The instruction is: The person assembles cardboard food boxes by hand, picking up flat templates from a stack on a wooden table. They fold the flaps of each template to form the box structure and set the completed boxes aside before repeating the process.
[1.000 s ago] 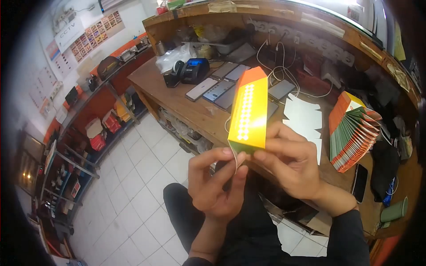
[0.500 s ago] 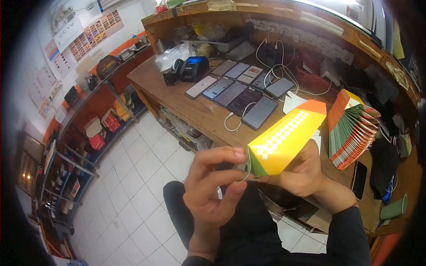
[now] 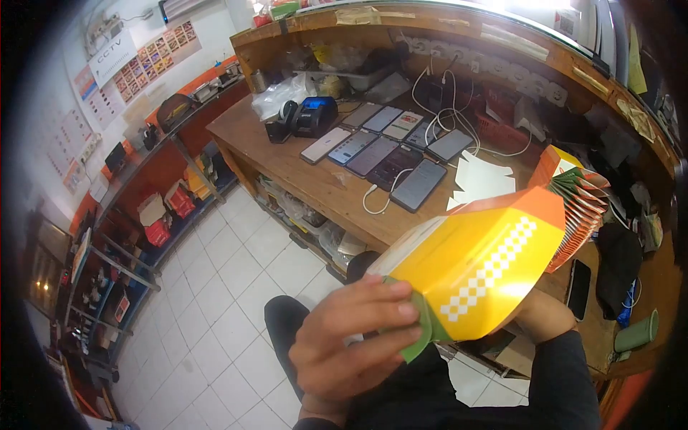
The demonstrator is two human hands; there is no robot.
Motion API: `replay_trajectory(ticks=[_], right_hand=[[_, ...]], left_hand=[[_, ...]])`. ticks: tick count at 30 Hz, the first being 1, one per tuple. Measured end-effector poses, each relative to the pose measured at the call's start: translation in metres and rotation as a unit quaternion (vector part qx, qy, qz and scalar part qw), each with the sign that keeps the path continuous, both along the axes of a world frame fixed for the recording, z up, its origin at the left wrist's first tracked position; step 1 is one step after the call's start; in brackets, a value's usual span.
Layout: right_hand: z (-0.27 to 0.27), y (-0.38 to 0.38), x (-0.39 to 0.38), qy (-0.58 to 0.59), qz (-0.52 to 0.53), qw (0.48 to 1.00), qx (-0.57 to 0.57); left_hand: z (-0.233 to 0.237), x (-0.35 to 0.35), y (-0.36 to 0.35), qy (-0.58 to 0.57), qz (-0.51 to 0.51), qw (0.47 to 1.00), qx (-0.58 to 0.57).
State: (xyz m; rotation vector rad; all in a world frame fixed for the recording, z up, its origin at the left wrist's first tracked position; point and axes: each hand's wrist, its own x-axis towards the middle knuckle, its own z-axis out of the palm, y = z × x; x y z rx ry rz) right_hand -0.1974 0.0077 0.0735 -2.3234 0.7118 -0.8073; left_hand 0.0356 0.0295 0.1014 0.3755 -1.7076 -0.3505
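Observation:
A yellow cardboard food box (image 3: 473,265) with an orange rim, a white checker pattern and a green bottom is held up in front of me, tilted, its orange end toward the upper right. My left hand (image 3: 362,333) is closed on the green flap (image 3: 423,326) at its lower left end, fingers over the flap. Behind the box, my right hand (image 3: 541,312) holds it from the far side; the box hides those fingers. A stack of folded orange and green cartons (image 3: 573,208) stands on the desk beyond. Near it lies a flat white cardboard piece (image 3: 481,179).
Several phones (image 3: 380,154) lie in rows on the wooden desk (image 3: 251,136), with white charging cables (image 3: 451,115) among them. A black card-reader-like device (image 3: 315,115) stands at their left. At right are a dark phone (image 3: 579,288) and a green cup (image 3: 636,333). Shelves (image 3: 122,215) line the left wall.
The box has widened and turned so more of its side and its green flap show. My left hand has shifted from pinching its edge to gripping the flap. My right hand has gone behind the box.

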Motion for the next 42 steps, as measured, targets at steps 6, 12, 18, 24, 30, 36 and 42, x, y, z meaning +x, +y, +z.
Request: replay_trajectory(ticks=[6,12,18,24,30,36,42], right_hand=[[0.042,0.012,0.010,-0.119,-0.030,0.974,-0.192],[0.035,0.027,0.020,-0.050,-0.023,0.990,-0.127],[0.039,0.030,0.022,-0.074,-0.016,0.977,-0.201],[0.046,0.020,0.024,-0.121,-0.008,0.967,-0.223],[0.048,0.030,0.029,-0.108,-0.019,0.973,-0.203],[0.048,0.035,0.041,-0.112,-0.080,0.948,-0.288],[0.053,0.019,0.031,-0.099,-0.202,0.923,-0.312]], left_hand=[[-0.003,-0.001,0.008,0.005,0.082,0.996,-0.038],[-0.013,-0.001,0.013,0.014,0.038,0.998,-0.050],[-0.024,-0.007,0.014,0.065,0.086,0.989,-0.102],[-0.002,0.003,0.025,-0.070,0.188,0.974,-0.104],[0.005,-0.004,0.037,-0.034,0.178,0.981,0.072],[-0.020,-0.008,0.020,0.045,0.153,0.987,-0.013],[-0.017,-0.006,0.009,0.077,0.297,0.950,0.060]])
